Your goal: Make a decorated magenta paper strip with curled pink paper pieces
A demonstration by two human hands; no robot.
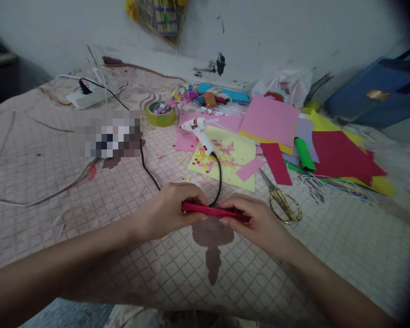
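A narrow red strip, folded or seen edge-on and probably paper (212,210), spans the gap between my two hands above the patterned cloth. My left hand (172,207) pinches its left end, thumb below and fingers above. At the right end, my right hand (251,216) grips it the same way. Just beyond my hands lies a white glue gun (201,135) on a pale yellow sheet (239,177) strewn with pink and yellow scraps. Gold-handled scissors (282,200) rest to the right of my right hand.
Stacked coloured paper (341,155), a green roll (304,155) and white string (321,184) lie at the right. A roll of tape (160,114) stands behind. A power strip (92,94) and cables are at the left. A blue box (376,91) stands far right.
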